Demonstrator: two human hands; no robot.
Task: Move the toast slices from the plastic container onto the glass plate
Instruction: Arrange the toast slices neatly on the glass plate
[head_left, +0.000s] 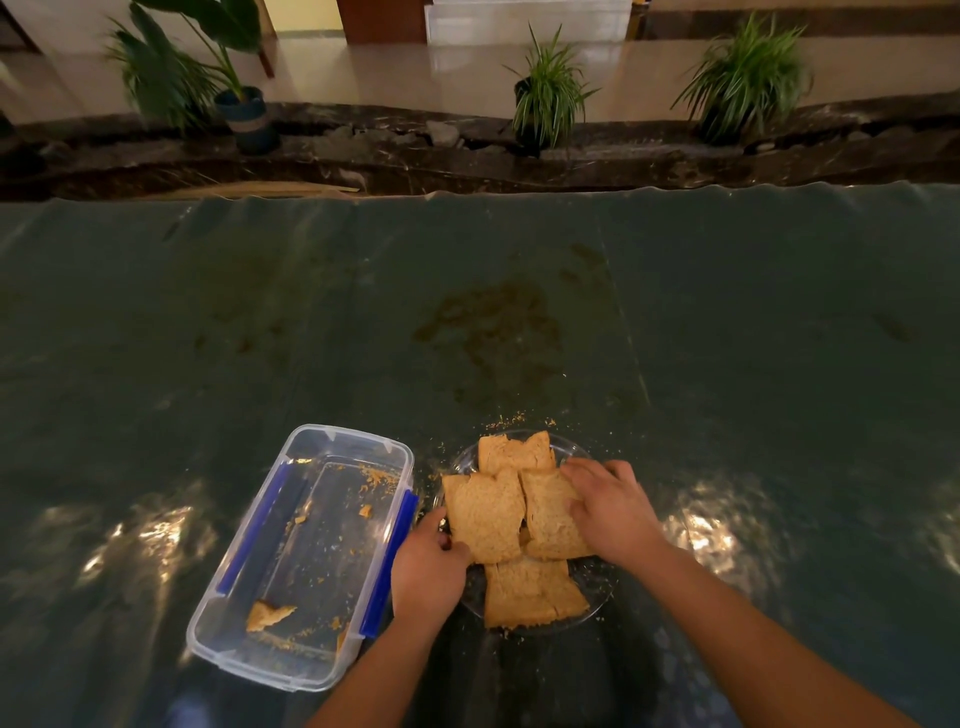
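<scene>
Plastic container (306, 556) lay left of glass plate (592, 605), four toast slices (485, 514) on plate, crumbs (270, 614) in container

Setting I see: indoor lobby or hall. Evidence: far polished floor (363, 73), dark marble ledge (623, 156), potted plants (550, 88), near table in green sheet (727, 312).

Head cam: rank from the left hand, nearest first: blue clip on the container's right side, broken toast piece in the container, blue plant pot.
1. Blue clip, just left of the left hand.
2. Broken toast piece, in the plastic container's near-left corner.
3. Blue plant pot, far back left, beyond the table.
</scene>
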